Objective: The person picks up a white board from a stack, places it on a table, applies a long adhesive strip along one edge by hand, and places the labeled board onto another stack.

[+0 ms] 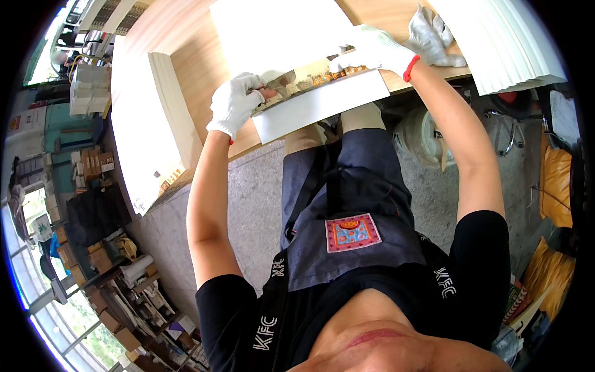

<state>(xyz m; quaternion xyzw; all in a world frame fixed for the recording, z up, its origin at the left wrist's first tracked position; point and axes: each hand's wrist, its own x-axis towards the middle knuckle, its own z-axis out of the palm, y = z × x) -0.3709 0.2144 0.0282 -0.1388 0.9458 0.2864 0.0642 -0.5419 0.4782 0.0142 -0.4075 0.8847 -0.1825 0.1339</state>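
A large white paper sheet (273, 31) lies on the table in front of me, its near part hanging past the table's edge. Across it runs a strip with a printed colour picture (304, 80), which looks like a flap of the sheet. My left hand (237, 102), in a white knit glove, pinches the strip's left end; bare skin shows at the thumb tip. At the right end my right hand (375, 51), gloved in white with a red cuff, has its fingers closed on the upper edge. A loose white glove (432, 38) lies just beyond my right wrist.
Tall stacks of white sheets stand at left (158, 118) and right (514, 46) on the wooden table (201, 68). A clear plastic-wrapped round object (421, 139) is under the table. Left behind are shelves with boxes (133, 297); orange bags (553, 180) lie at right.
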